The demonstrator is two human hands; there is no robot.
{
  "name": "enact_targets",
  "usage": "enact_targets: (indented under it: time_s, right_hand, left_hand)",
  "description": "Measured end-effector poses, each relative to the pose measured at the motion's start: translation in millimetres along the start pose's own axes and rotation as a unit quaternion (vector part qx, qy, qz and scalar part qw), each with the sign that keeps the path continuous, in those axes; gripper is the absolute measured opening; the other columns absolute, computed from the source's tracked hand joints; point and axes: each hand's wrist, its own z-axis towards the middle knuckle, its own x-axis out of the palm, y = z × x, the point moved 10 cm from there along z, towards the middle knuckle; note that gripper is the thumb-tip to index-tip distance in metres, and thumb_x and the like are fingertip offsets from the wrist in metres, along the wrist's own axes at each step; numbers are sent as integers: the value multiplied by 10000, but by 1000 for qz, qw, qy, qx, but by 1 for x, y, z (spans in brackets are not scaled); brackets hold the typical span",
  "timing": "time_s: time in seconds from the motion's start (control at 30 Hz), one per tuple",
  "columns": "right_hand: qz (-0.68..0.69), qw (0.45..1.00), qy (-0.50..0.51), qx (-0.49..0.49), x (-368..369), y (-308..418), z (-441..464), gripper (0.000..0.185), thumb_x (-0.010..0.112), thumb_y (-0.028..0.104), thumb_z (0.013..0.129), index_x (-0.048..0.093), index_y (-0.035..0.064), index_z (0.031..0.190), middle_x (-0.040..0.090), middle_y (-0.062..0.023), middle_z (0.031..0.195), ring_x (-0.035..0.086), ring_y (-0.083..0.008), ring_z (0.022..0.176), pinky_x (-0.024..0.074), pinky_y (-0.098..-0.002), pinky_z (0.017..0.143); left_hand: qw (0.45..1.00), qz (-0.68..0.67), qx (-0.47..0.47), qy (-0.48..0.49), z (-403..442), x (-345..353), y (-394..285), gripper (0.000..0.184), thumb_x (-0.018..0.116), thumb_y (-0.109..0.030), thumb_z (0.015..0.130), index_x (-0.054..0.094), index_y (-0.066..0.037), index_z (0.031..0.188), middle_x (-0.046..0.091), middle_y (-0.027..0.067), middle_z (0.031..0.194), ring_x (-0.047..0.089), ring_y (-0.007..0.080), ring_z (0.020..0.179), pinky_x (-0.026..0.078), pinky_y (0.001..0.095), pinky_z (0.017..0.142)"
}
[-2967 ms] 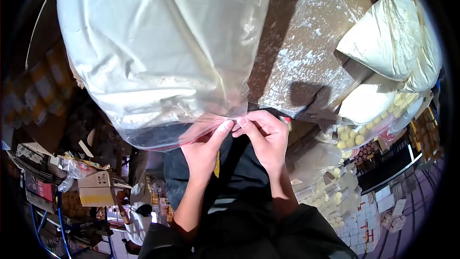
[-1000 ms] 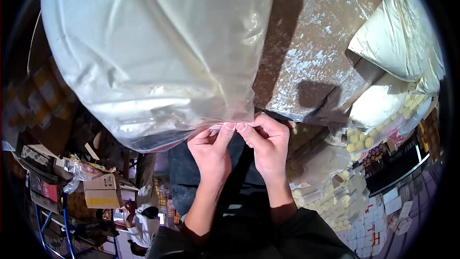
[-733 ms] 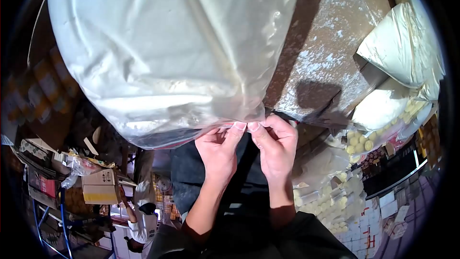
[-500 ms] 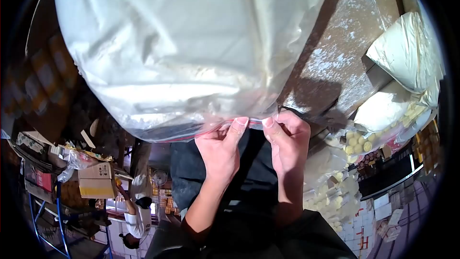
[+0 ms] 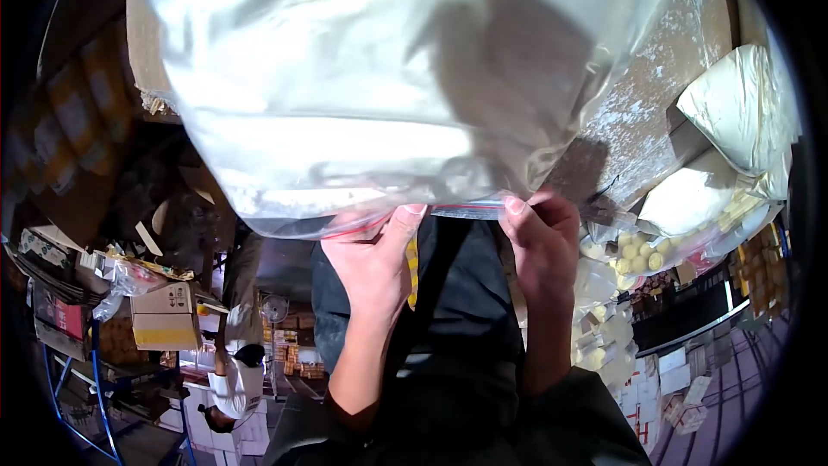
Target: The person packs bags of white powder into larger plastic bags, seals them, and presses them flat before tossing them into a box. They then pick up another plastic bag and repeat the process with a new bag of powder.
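Observation:
A large clear zip bag (image 5: 345, 138) full of a pale white filling lies in front of me, its red-striped zip edge toward my body. My left hand (image 5: 373, 263) pinches that edge left of the middle, thumb on top. Farther right, my right hand (image 5: 545, 237) pinches the same edge near the bag's corner. A stretch of zip runs taut between the two thumbs. The fingers beneath the edge are partly hidden. A dark shadow falls across the right part of the bag.
Under the bag is a cardboard surface (image 5: 664, 78) dusted with white powder. More filled bags (image 5: 733, 112) and pale round pieces (image 5: 638, 255) are at the right. On the left, a cardboard box (image 5: 164, 315) sits by a blue metal frame (image 5: 102, 397). A person in white (image 5: 237, 388) is beyond.
My hands have moved farther apart along the zip edge, the right one to the right, the left slightly left. The bag has shifted right in view, and a shadow now covers part of it.

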Motion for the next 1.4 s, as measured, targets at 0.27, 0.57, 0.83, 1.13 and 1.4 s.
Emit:
enact_targets:
  time_s: [0.27, 0.57, 0.83, 1.13, 1.4]
  right_hand:
    - [-5, 1000, -20, 23, 0, 3, 0, 42, 661, 9, 863, 633, -12, 839, 565, 2, 705, 474, -64, 630, 359, -218, 585]
    - [2, 1000, 11, 3, -1, 2, 0, 55, 668, 26, 866, 639, -18, 851, 556, 5, 699, 463, -59, 629, 346, -220, 579]
    - [-13, 999, -23, -27, -5, -2, 0, 69, 634, 27, 822, 661, -25, 857, 574, 5, 703, 477, -63, 625, 349, -220, 573]
    - [-4, 999, -28, -22, -3, -2, -4, 37, 604, -7, 851, 640, -18, 857, 499, 39, 665, 411, -31, 587, 286, -192, 539]
    - [-24, 999, -41, -16, -3, -8, -1, 73, 645, 24, 850, 634, -12, 788, 491, 37, 623, 411, -59, 585, 313, -232, 553]
  left_hand:
    - [999, -37, -7, -19, 9, -15, -10, 171, 713, 60, 801, 657, 74, 962, 685, 104, 866, 639, 143, 767, 513, 281, 766]
    - [997, -61, 24, 41, 18, -28, -34, 240, 647, -16, 875, 595, 8, 1109, 647, 76, 1016, 601, 146, 894, 493, 295, 782]
    - [998, -51, 38, 8, 28, -56, -53, 102, 618, -43, 905, 602, -17, 1003, 641, 43, 911, 588, 106, 807, 488, 238, 742]
    - [997, -15, 71, -12, 38, -76, -75, 79, 638, -60, 909, 595, -7, 948, 616, 22, 845, 549, 79, 761, 458, 263, 785]
    - [995, -42, 87, -20, 44, -89, -83, 32, 658, -14, 881, 631, 2, 881, 626, 58, 802, 516, 87, 678, 383, 209, 592]
